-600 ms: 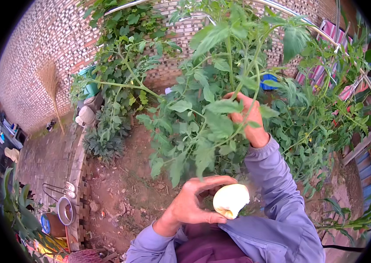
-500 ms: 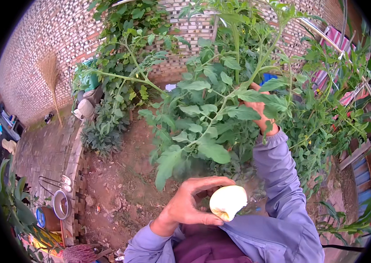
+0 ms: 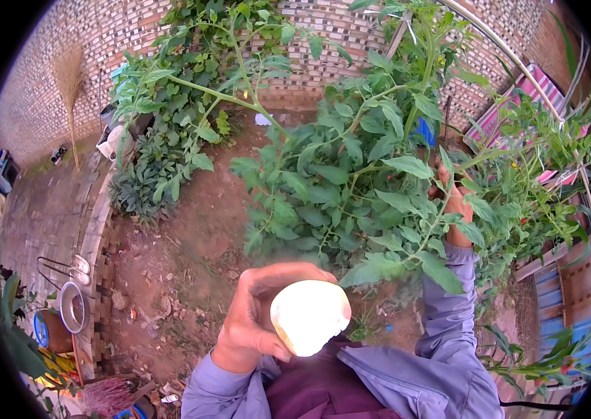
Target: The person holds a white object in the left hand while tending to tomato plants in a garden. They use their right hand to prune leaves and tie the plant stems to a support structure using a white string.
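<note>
My left hand [image 3: 253, 318] is held close to my chest, its fingers wrapped around a pale cream, rounded piece of food with a bitten edge [image 3: 309, 316]. My right hand [image 3: 454, 209] reaches up into a tall green tomato plant [image 3: 351, 188], its fingers mostly hidden behind leaves and closed on a stem [image 3: 442, 209]. The blue-grey sleeve [image 3: 442, 314] of that arm runs up from the lower edge.
Bare brown soil [image 3: 184, 244] lies around the plants. A brick wall [image 3: 121, 28] stands behind, with a straw broom [image 3: 69, 91] leaning on it. A paved path [image 3: 37, 223] at left has a metal bowl [image 3: 71, 306] and pots. Striped fabric [image 3: 519, 105] hangs at right.
The view has shifted, so the plant and my right hand sit further right. My left hand with the pale food has come closer to the camera. The right hand stays in the foliage.
</note>
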Available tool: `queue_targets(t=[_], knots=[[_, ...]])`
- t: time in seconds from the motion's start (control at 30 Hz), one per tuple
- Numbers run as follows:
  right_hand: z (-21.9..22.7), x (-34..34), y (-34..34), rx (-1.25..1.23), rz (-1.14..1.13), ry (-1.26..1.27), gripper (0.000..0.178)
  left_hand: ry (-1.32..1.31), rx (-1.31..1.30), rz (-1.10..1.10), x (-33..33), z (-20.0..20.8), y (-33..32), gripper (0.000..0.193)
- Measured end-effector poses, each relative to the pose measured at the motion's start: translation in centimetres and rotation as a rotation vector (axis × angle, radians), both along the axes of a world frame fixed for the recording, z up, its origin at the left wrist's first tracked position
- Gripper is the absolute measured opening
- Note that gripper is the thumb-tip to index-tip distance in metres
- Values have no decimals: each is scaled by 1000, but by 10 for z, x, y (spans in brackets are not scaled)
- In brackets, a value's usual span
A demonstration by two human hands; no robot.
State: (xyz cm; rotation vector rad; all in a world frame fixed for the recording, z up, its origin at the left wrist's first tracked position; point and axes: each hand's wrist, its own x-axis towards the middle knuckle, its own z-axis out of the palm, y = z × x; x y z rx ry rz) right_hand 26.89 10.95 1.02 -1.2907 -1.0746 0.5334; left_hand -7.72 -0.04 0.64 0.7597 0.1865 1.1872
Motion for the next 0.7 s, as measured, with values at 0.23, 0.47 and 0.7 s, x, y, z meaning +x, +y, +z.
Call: queue_targets(t=[0.23, 0.47, 0.7], knots=[[-25, 18, -12, 8, -123, -26, 34, -187, -112, 122, -28, -5, 13, 87], [-9, -12, -9, 25, -257, -85, 33, -176, -99, 105, -56, -31, 28, 85], [0, 0, -15, 6, -234, -115, 36, -119, -27, -34, -72, -40, 37, 92]])
